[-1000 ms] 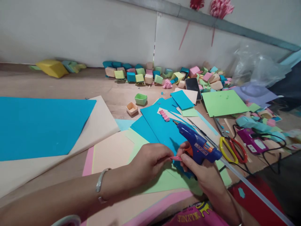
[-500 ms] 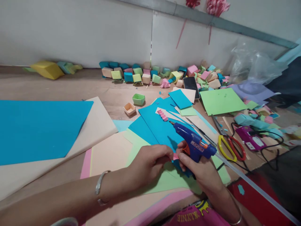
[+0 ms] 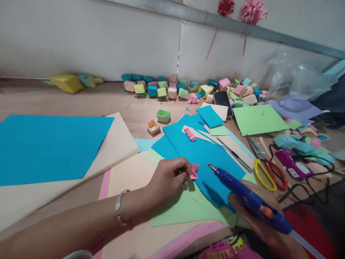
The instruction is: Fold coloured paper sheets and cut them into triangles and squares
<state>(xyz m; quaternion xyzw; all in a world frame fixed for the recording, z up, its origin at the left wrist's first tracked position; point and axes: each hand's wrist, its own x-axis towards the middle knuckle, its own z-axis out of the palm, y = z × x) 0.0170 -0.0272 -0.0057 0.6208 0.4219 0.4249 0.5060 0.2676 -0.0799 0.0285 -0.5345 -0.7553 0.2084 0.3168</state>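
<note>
My left hand (image 3: 168, 178) pinches a small folded pink paper piece (image 3: 194, 171) above the blue paper sheets (image 3: 199, 153). A silver bangle circles that wrist. My right hand (image 3: 256, 225) grips a blue hot glue gun (image 3: 250, 199) at the lower right. Its metal nozzle points up-left toward the pink piece, a short gap away. A clear glue stick pokes out of the gun's back end. Another pink folded strip (image 3: 190, 133) lies on a cream sheet further back.
Yellow-and-red scissors (image 3: 265, 171), a purple glue gun (image 3: 291, 163) with black cord, a phone (image 3: 223, 100), two small paper boxes (image 3: 158, 121) and a row of several coloured paper boxes (image 3: 161, 88) along the wall. A large blue sheet (image 3: 48, 147) lies at left, a green sheet (image 3: 257, 118) at right.
My right hand drew the blue glue gun back toward the lower right, away from the left hand. The pink piece stayed in my left fingers, now raised a little over the blue paper.
</note>
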